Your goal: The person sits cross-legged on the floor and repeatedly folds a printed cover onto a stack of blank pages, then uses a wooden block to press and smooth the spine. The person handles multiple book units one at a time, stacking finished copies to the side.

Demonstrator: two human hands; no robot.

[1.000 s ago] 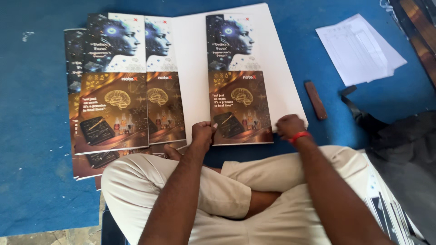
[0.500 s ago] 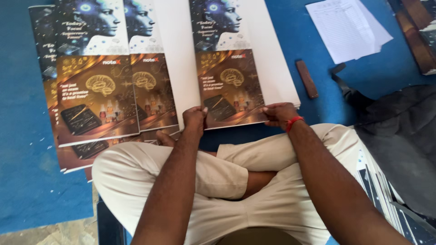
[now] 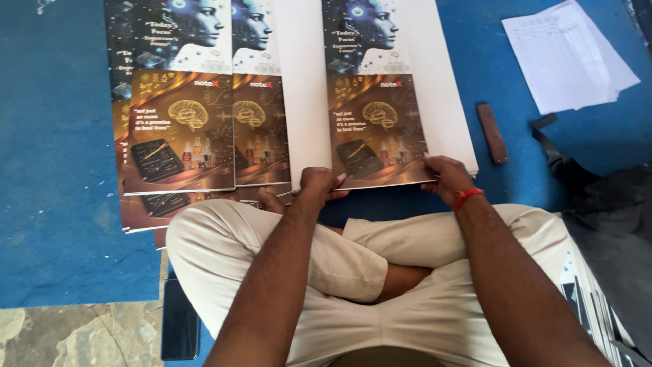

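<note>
The glossy printed cover sheet with brain artwork has slid nearer the crossed legs, its near edge pinched by the left hand and right hand, squaring it atop the white stack.

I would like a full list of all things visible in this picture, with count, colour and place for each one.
printed cover sheet: one on top, dark with a brain picture, on the white stack, both hands at its near edge
white stack: one pile, white, centre, on the blue mat
spread covers: several overlapped, count unclear, same dark print, left of the white stack
blue mat: one, blue, under everything
loose papers: a few, white, upper right
wooden block: one, brown, right of the white stack
dark cloth: one, grey-black, far right
black flat object: one, by the left knee, kind unclear
trousers: cream, legs crossed
red band: one, right wrist
left hand: on the sheet's near left corner
right hand: on its near right corner
</note>
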